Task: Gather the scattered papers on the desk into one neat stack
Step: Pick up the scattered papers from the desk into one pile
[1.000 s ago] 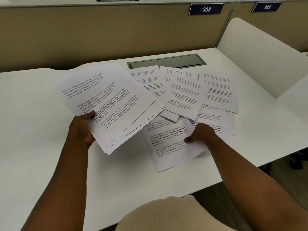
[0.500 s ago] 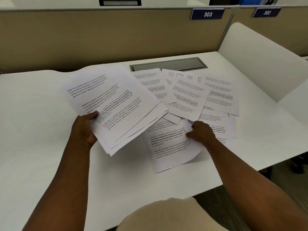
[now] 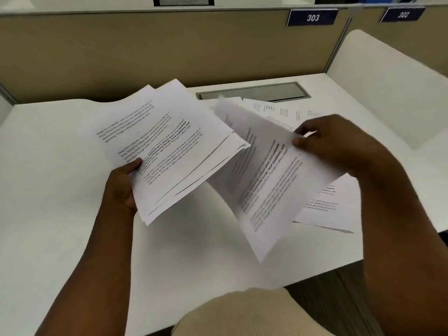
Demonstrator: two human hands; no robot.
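Note:
My left hand (image 3: 122, 184) grips a fanned stack of printed sheets (image 3: 174, 146) by its near left corner, held above the white desk (image 3: 60, 226). My right hand (image 3: 332, 144) pinches the upper edge of a single printed sheet (image 3: 264, 180), lifted off the desk and hanging tilted, blurred by motion, just right of the stack. More loose papers (image 3: 324, 207) lie flat on the desk under and behind my right arm, partly hidden by it. Other sheets (image 3: 274, 110) lie farther back near the cable tray.
A grey cable tray lid (image 3: 254, 92) is set into the desk at the back. A tan partition (image 3: 145, 49) with number plates 303 (image 3: 312, 17) and 302 closes off the rear. A white side divider (image 3: 392, 76) stands at the right. The desk's front edge is near my lap.
My right hand has lifted one sheet off the desk and raised it up and leftward toward the stack. My left hand with the stack stays roughly where it was.

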